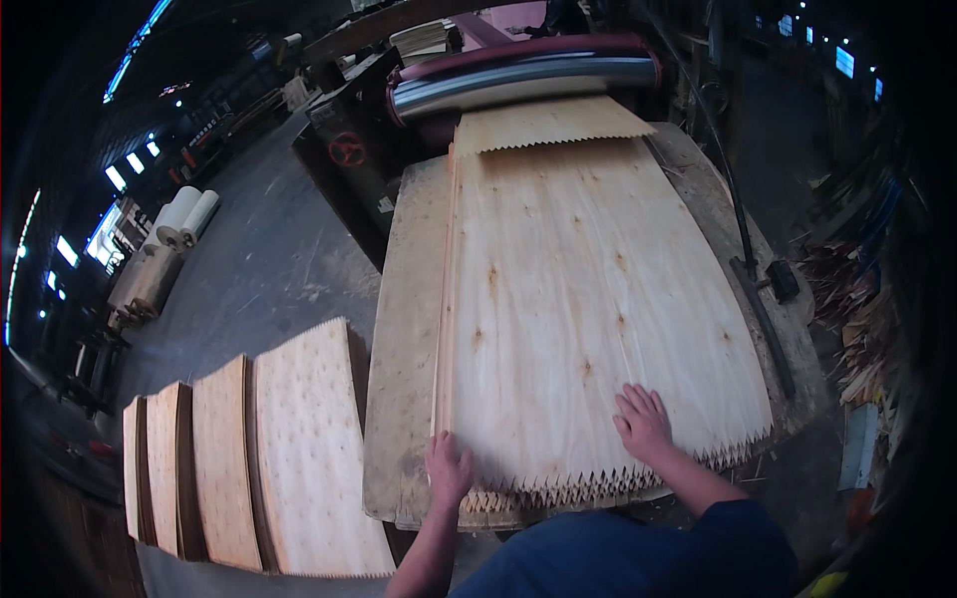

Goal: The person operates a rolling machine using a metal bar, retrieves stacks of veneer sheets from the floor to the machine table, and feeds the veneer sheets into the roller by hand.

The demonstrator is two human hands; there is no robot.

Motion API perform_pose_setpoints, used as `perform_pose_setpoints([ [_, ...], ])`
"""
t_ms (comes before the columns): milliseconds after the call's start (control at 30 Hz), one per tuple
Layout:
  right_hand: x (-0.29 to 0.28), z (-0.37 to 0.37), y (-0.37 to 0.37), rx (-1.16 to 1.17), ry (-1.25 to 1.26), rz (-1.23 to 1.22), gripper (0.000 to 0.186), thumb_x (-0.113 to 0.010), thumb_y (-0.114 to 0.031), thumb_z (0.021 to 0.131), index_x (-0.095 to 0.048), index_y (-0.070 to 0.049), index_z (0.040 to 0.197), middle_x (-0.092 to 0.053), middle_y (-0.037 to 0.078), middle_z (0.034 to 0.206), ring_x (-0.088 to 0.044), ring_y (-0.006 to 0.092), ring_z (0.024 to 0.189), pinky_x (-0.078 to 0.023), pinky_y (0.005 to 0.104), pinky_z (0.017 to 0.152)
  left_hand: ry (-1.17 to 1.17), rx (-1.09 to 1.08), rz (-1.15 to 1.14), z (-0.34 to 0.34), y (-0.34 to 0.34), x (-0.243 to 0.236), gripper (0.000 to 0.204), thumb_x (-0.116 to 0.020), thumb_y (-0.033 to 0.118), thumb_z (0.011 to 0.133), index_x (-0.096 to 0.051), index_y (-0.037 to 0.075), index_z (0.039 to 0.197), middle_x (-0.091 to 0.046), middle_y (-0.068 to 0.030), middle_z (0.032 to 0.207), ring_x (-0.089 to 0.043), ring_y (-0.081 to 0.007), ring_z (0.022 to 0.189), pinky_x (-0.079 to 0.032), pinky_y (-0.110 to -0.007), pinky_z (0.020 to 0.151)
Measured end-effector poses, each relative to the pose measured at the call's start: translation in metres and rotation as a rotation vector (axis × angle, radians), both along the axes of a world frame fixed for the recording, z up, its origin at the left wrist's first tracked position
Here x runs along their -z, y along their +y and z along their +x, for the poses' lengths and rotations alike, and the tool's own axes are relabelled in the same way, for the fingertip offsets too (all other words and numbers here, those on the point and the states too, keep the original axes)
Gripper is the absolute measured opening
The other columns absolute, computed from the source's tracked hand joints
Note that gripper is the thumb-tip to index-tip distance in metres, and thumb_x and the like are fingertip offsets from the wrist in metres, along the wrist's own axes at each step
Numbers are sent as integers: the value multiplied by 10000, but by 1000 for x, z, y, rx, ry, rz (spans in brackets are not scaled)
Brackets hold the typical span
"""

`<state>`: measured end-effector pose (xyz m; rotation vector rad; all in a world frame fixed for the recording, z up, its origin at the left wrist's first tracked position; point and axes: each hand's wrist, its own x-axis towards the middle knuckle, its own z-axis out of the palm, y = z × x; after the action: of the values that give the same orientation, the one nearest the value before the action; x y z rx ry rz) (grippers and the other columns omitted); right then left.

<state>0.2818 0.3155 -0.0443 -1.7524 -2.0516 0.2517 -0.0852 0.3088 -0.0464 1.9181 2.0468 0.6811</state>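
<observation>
In front of me lies a stack of thin wood veneer sheets (558,329), pale with several brown knots and zigzag-cut near ends. My left hand (449,468) rests at the stack's near left corner, fingers along the side edge and thumb apart. Flat on the top sheet, near its front right part, is my right hand (643,424), with fingers spread. Beyond, another veneer sheet (553,122) with a toothed near edge extends from beneath a shiny metal roller (528,88) and overlaps the stack's far end.
Several veneer stacks (309,448) stand on the floor at left. The worn board (404,299) under my stack reaches past its sides. A dark bar (766,329) lies along its right side. Wood scraps (867,329) are heaped at right; pale rolls (184,214) lie far left.
</observation>
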Motion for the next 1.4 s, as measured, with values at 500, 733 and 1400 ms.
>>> perform_pose_setpoints([
  [500,-51,-29,-96,-53,118,283,511,-685,-142,675,-583,-55,1168,-565,132,1208,-525,319,1142,-398,458,969,-1273,327,-484,-25,4,-131,306,-588,151,860,-597,-43,1096,-655,-109,998,-614,-181,918,-460,-290,848],
  [733,-80,-1,55,-62,57,438,352,-608,-20,652,-650,-87,995,-644,89,1047,-623,284,947,-508,401,793,-1239,-13,-301,-14,34,-46,586,-387,423,964,-404,-43,1319,-482,-164,1319,-450,-261,1236,-358,-387,1019],
  [1400,17,6,88,-40,-43,49,400,-495,-282,883,-537,-71,1221,-462,118,1337,-377,283,1278,-249,460,1076,-161,-109,-145,9,7,-4,460,-561,357,819,-605,10,1117,-461,-148,1327,-405,-325,1237,-301,-469,1032],
])
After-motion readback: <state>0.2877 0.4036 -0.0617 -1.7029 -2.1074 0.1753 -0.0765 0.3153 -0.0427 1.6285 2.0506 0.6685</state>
